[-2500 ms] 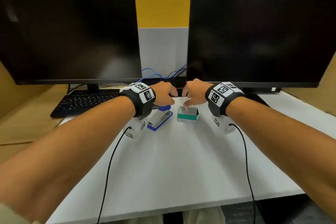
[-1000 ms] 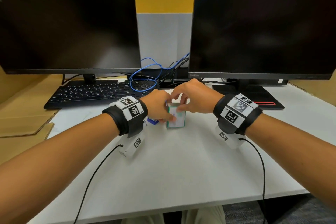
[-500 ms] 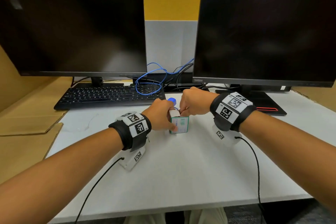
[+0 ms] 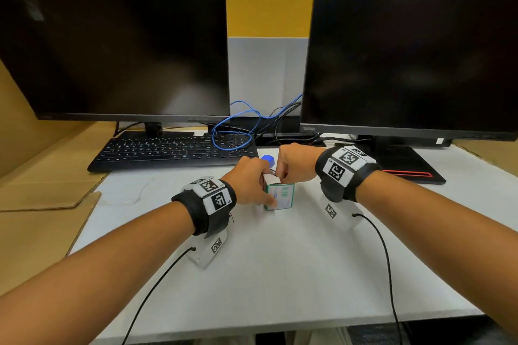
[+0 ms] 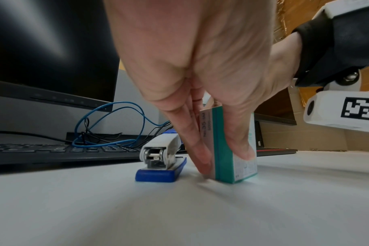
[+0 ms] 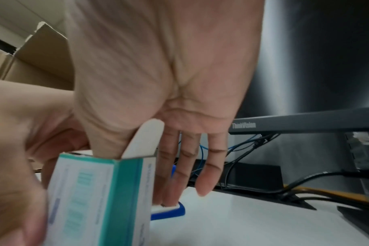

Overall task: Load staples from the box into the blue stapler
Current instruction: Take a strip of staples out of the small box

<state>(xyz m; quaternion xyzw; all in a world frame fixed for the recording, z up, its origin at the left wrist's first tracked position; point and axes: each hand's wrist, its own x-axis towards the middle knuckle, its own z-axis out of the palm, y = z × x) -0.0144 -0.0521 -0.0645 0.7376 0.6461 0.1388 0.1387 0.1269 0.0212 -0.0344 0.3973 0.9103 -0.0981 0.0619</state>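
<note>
The green-and-white staples box (image 4: 283,195) stands upright on the white table (image 4: 280,274). My left hand (image 4: 269,199) grips it low down; in the left wrist view the thumb (image 5: 243,149) lies on one face of the staples box (image 5: 223,168) and the fingers (image 5: 200,159) on the opposite face. My right hand (image 4: 280,175) is at the box's open top, thumb (image 6: 107,146) inside and the raised white flap (image 6: 144,138) pinched against the fingers. The blue stapler (image 5: 161,159) lies closed just beyond the box; only its blue end (image 4: 268,159) shows in the head view.
A black keyboard (image 4: 173,148) and a loop of blue cable (image 4: 232,131) lie behind the hands, under two dark monitors (image 4: 117,50). The right monitor's base (image 4: 406,165) sits at the right. Flat cardboard (image 4: 42,193) borders the table's left edge. Wrist-camera cables trail toward the front edge.
The box, which lay flat on the table, now stands on end in my left hand. My right hand has moved to its top and lifted the flap.
</note>
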